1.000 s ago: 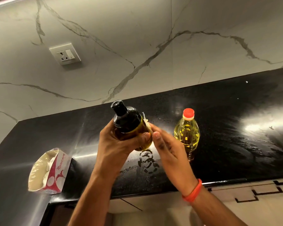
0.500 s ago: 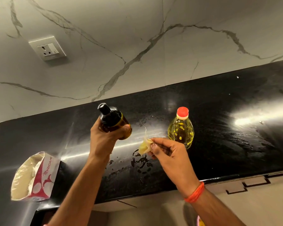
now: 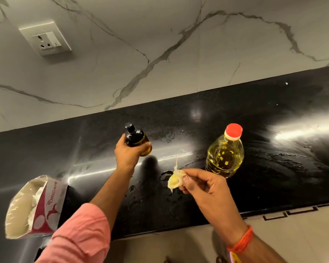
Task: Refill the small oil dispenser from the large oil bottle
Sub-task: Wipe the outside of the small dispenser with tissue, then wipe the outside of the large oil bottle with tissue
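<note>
Gripping the small oil dispenser (image 3: pixel 136 138) upright, left hand (image 3: pixel 128 153) should lower gently; right hand (image 3: pixel 203 185) fingers (image 3: pixel 187 180) pinched oily tissue (image 3: pixel 175 180) clear.

Left hand (image 3: pixel 128 154) gripping small dispenser (image 3: pixel 136 138), right hand (image 3: pixel 201 184) pinching oily tissue (image 3: pixel 175 180)

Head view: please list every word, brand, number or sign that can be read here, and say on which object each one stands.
"ORICAMI", in white on the red side of the tissue pack lying at the left of the black counter; that is how the letters look, and the first is less certain.
Large oil bottle: no label shows.
Small oil dispenser, held by the left hand: no text shows.
Wall socket: no readable marking.
</note>
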Motion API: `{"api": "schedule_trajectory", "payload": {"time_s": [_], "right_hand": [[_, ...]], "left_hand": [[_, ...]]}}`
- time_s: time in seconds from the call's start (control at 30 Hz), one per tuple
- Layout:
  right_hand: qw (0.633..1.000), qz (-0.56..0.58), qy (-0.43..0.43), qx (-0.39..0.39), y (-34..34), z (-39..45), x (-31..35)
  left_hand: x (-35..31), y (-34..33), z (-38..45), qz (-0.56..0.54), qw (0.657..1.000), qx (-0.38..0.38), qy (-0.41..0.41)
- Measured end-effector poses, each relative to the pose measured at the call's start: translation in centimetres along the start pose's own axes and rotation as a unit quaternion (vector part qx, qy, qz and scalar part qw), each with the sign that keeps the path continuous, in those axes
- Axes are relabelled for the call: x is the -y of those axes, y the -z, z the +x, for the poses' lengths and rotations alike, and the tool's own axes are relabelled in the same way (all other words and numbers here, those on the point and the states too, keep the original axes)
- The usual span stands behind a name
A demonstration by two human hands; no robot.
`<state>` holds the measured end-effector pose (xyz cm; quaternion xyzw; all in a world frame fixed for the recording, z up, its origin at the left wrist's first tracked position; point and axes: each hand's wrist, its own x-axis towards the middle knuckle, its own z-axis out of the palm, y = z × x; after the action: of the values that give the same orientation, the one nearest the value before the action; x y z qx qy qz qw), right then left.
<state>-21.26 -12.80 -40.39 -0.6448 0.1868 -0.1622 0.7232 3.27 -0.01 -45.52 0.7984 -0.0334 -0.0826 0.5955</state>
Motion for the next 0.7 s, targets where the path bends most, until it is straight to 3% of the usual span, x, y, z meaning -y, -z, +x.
{"api": "schedule_trajectory", "payload": {"time_s": [0.7], "right_hand": [[0.998, -0.035, -0.051, 0.007, -2.2, -0.9, -1.9]], "left_hand": [[4.3, 0.6, 4.1, 0.047, 0.998, -0.034, 0.021]]}}
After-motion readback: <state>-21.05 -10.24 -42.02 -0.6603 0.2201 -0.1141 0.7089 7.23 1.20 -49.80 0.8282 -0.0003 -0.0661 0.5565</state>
